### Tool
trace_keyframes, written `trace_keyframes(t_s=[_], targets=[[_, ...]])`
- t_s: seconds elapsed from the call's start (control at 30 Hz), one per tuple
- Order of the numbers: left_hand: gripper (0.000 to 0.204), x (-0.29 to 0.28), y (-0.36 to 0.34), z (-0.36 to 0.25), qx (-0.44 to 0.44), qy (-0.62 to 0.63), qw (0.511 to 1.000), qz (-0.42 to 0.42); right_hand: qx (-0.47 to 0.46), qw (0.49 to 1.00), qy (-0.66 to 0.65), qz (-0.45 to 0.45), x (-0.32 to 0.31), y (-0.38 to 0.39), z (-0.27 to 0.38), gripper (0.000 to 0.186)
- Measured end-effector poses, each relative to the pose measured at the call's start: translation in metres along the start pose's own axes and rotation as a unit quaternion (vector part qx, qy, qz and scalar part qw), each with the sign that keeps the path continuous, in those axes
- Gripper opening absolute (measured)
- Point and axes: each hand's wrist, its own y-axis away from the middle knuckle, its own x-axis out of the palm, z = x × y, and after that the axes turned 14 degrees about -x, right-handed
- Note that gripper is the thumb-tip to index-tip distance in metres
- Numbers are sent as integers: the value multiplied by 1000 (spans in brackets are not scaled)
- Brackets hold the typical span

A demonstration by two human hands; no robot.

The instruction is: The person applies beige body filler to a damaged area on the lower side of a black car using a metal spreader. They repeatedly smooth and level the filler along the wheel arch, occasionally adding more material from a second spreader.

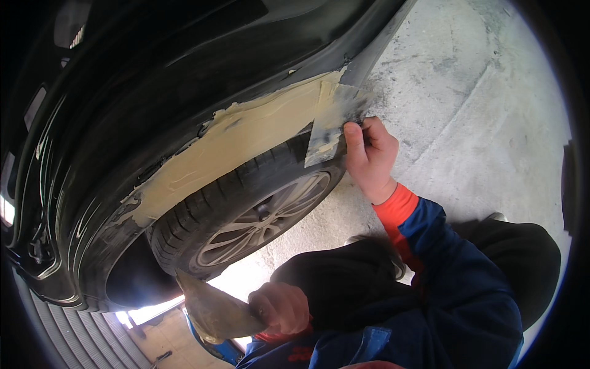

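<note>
A black car body point(153, 55) carries a long band of beige filler point(221, 141) along the wheel arch above a tire with a silver rim point(264, 215). My right hand point(369, 147) is closed on a thin, smeared, translucent spreader point(329, 129), which lies against the right end of the filler band. My left hand point(279, 307), low in the view, grips a dirty, filler-stained flat palette point(212, 304) just below the tire.
A pale, scuffed concrete floor point(467, 123) extends to the right. My bent legs point(516, 258) are below. Grey ribbed panels point(67, 332), a tan surface point(166, 338) and a blue object point(224, 350) are at the lower left.
</note>
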Motion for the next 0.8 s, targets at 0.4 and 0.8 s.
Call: trace_keyframes(t_s=[0.4, 0.8], targets=[[30, -5, -5, 11, -71, -20, 996, 39, 82, 943, -316, 70, -41, -18, 52, 46], [30, -7, -20, 19, -103, 67, 992, -2, 339, 594, -568, 458, -36, -18, 103, 43]])
